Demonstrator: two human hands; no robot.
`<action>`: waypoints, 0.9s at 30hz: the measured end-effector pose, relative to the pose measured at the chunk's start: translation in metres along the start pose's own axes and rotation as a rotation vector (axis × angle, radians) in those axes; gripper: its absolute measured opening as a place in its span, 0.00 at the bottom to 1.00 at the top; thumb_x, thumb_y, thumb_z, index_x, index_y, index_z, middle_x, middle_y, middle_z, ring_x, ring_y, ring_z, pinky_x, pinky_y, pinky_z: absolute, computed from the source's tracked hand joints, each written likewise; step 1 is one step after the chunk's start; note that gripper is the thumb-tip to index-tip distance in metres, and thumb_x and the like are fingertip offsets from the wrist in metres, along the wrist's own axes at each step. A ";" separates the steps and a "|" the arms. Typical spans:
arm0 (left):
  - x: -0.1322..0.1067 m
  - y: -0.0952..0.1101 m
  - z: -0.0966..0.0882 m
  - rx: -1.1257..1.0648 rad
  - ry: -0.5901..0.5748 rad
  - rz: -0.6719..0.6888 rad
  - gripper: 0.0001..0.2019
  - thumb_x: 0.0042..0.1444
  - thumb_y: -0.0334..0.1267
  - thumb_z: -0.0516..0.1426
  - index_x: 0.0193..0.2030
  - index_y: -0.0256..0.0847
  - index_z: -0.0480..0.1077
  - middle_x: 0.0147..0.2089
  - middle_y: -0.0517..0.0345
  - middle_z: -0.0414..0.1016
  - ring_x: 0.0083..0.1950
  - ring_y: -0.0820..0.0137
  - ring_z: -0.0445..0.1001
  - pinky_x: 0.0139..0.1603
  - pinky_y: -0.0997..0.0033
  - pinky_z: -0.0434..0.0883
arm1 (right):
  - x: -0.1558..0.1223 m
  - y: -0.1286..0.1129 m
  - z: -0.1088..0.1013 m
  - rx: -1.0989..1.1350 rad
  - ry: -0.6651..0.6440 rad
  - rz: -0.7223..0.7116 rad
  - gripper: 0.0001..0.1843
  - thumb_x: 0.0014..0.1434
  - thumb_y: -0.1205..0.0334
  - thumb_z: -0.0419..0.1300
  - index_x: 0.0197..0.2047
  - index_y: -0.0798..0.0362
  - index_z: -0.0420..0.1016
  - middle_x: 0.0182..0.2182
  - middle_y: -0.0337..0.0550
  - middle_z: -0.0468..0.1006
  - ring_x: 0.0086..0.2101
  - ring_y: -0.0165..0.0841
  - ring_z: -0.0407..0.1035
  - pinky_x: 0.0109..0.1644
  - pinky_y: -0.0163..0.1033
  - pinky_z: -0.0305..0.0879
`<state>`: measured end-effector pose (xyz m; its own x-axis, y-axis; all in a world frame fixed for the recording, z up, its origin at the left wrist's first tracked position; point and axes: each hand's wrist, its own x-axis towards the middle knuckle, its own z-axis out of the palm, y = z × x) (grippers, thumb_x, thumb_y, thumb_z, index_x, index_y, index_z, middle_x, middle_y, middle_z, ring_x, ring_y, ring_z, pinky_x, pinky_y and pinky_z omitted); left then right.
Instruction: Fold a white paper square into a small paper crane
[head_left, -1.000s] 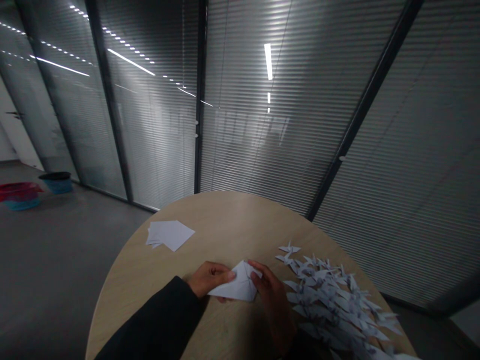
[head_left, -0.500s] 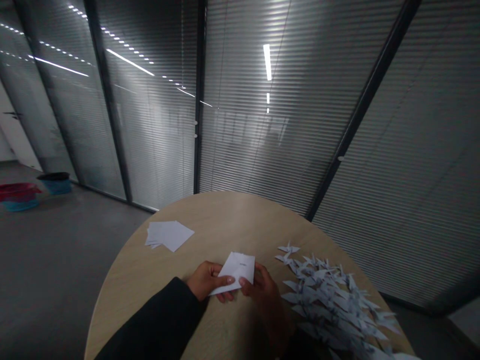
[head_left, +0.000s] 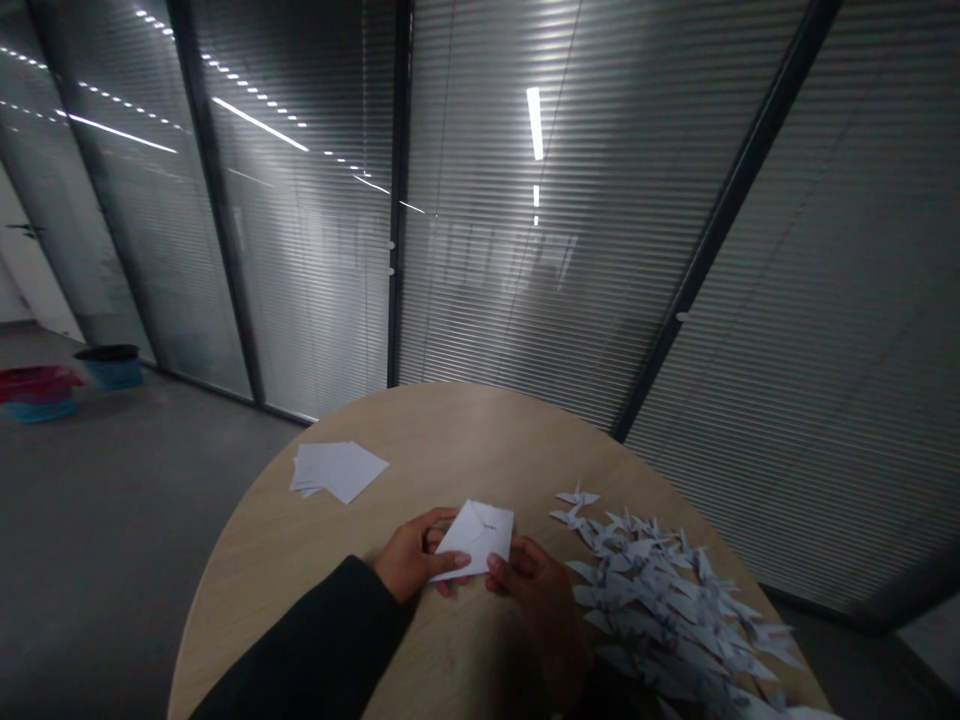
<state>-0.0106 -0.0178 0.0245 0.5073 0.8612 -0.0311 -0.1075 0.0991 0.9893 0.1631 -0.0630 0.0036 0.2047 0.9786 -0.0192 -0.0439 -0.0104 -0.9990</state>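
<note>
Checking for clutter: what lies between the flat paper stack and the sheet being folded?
Head view: only bare tabletop between the paper stack and the held sheet.

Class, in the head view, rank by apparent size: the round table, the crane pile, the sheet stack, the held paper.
1. round table
2. crane pile
3. sheet stack and held paper: alike, and the paper is nearer, so unranked.

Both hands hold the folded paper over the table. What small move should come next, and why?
Probably lay the paper flat on the table and press the fold. The left hand and right hand pinch its lower edge, so it seems raised and tilted; a crease sharpens better against the wood.
</note>
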 end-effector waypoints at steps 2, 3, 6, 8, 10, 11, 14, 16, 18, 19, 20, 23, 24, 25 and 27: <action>0.000 -0.003 -0.001 0.046 0.035 0.070 0.42 0.37 0.44 0.69 0.61 0.38 0.60 0.28 0.61 0.72 0.24 0.70 0.72 0.19 0.73 0.70 | 0.000 -0.001 0.000 0.002 0.008 0.014 0.21 0.38 0.47 0.69 0.33 0.52 0.74 0.22 0.41 0.80 0.24 0.37 0.74 0.31 0.40 0.70; 0.000 -0.004 -0.002 0.088 0.055 0.107 0.43 0.38 0.42 0.68 0.63 0.41 0.58 0.30 0.61 0.70 0.26 0.70 0.71 0.19 0.74 0.70 | -0.001 -0.002 0.000 0.002 0.009 0.017 0.22 0.38 0.47 0.69 0.33 0.53 0.74 0.22 0.41 0.80 0.24 0.37 0.74 0.31 0.40 0.71; 0.000 -0.005 -0.004 0.308 0.120 0.245 0.34 0.43 0.38 0.66 0.60 0.46 0.64 0.38 0.56 0.70 0.36 0.67 0.70 0.27 0.73 0.72 | -0.003 -0.008 0.000 -0.007 0.008 0.019 0.23 0.37 0.46 0.69 0.33 0.53 0.74 0.22 0.42 0.80 0.25 0.38 0.75 0.32 0.41 0.71; -0.001 -0.004 -0.005 0.470 0.160 0.328 0.28 0.44 0.37 0.65 0.55 0.47 0.69 0.39 0.54 0.70 0.41 0.64 0.69 0.35 0.70 0.72 | -0.004 -0.011 0.000 -0.013 0.004 0.022 0.23 0.37 0.46 0.69 0.32 0.53 0.74 0.22 0.42 0.80 0.25 0.39 0.75 0.32 0.41 0.71; -0.001 -0.003 -0.005 0.572 0.174 0.360 0.24 0.45 0.37 0.64 0.53 0.47 0.72 0.39 0.54 0.71 0.41 0.64 0.69 0.39 0.68 0.71 | -0.004 -0.012 0.000 -0.026 0.000 0.018 0.22 0.38 0.47 0.69 0.33 0.53 0.74 0.23 0.42 0.80 0.26 0.39 0.75 0.33 0.41 0.71; -0.001 -0.003 -0.006 0.597 0.175 0.360 0.24 0.46 0.38 0.64 0.53 0.47 0.72 0.39 0.54 0.71 0.41 0.63 0.70 0.39 0.68 0.71 | -0.004 -0.012 0.000 -0.034 0.002 0.016 0.22 0.39 0.48 0.69 0.34 0.53 0.74 0.23 0.42 0.80 0.26 0.39 0.75 0.33 0.41 0.71; -0.001 -0.003 -0.006 0.610 0.184 0.350 0.24 0.47 0.39 0.63 0.54 0.46 0.71 0.40 0.53 0.73 0.41 0.63 0.71 0.39 0.68 0.71 | -0.004 -0.009 0.000 -0.068 0.019 0.002 0.21 0.40 0.48 0.68 0.34 0.53 0.74 0.22 0.42 0.80 0.26 0.39 0.75 0.32 0.40 0.70; -0.001 -0.003 -0.006 0.587 0.202 0.334 0.25 0.48 0.40 0.62 0.55 0.44 0.70 0.41 0.51 0.74 0.41 0.63 0.72 0.38 0.69 0.71 | -0.003 -0.007 0.001 -0.072 0.028 -0.014 0.21 0.40 0.47 0.68 0.34 0.53 0.75 0.21 0.41 0.80 0.25 0.39 0.75 0.32 0.40 0.70; -0.002 -0.002 -0.005 0.546 0.209 0.318 0.25 0.49 0.41 0.61 0.56 0.41 0.68 0.42 0.50 0.75 0.40 0.63 0.73 0.37 0.70 0.70 | -0.002 -0.005 0.001 -0.060 0.040 -0.027 0.22 0.39 0.46 0.68 0.34 0.53 0.75 0.22 0.42 0.80 0.25 0.39 0.75 0.31 0.40 0.70; -0.003 -0.001 -0.004 0.523 0.205 0.316 0.25 0.51 0.42 0.60 0.56 0.40 0.68 0.41 0.50 0.76 0.39 0.64 0.73 0.37 0.70 0.70 | -0.001 -0.004 0.000 -0.056 0.040 -0.027 0.23 0.39 0.46 0.68 0.34 0.53 0.75 0.23 0.43 0.81 0.25 0.39 0.75 0.32 0.41 0.70; -0.004 0.000 -0.004 0.500 0.203 0.318 0.24 0.52 0.42 0.58 0.57 0.39 0.67 0.41 0.50 0.76 0.39 0.64 0.74 0.37 0.70 0.70 | -0.001 -0.003 0.000 -0.056 0.038 -0.027 0.23 0.39 0.46 0.68 0.34 0.53 0.75 0.24 0.43 0.81 0.26 0.40 0.75 0.32 0.41 0.70; -0.006 0.004 -0.002 0.452 0.245 0.333 0.23 0.56 0.44 0.54 0.57 0.38 0.66 0.36 0.54 0.76 0.35 0.67 0.74 0.35 0.72 0.68 | 0.000 -0.002 -0.001 -0.088 0.017 -0.035 0.22 0.41 0.47 0.67 0.36 0.54 0.74 0.25 0.45 0.81 0.27 0.40 0.75 0.35 0.42 0.70; -0.006 0.004 -0.003 0.439 0.272 0.335 0.22 0.56 0.44 0.54 0.56 0.37 0.66 0.33 0.56 0.75 0.33 0.68 0.73 0.33 0.72 0.67 | 0.000 -0.002 -0.002 -0.103 0.012 -0.040 0.22 0.42 0.47 0.66 0.37 0.54 0.74 0.26 0.45 0.81 0.28 0.40 0.75 0.35 0.42 0.70; -0.006 0.003 -0.003 0.422 0.298 0.334 0.22 0.55 0.44 0.55 0.56 0.37 0.67 0.31 0.58 0.74 0.31 0.69 0.71 0.32 0.73 0.66 | 0.000 -0.003 -0.002 -0.117 0.014 -0.047 0.22 0.43 0.48 0.66 0.37 0.54 0.74 0.26 0.45 0.81 0.28 0.40 0.75 0.36 0.43 0.70; -0.003 0.000 -0.005 0.349 0.325 0.317 0.23 0.53 0.44 0.57 0.55 0.38 0.67 0.27 0.61 0.70 0.28 0.71 0.68 0.29 0.75 0.64 | -0.001 -0.004 -0.001 -0.146 0.017 -0.063 0.22 0.43 0.48 0.65 0.38 0.54 0.74 0.26 0.44 0.81 0.29 0.41 0.75 0.36 0.42 0.69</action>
<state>-0.0160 -0.0176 0.0234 0.2019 0.9364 0.2870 0.1054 -0.3121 0.9442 0.1642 -0.0644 0.0075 0.2190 0.9747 0.0446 0.1122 0.0203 -0.9935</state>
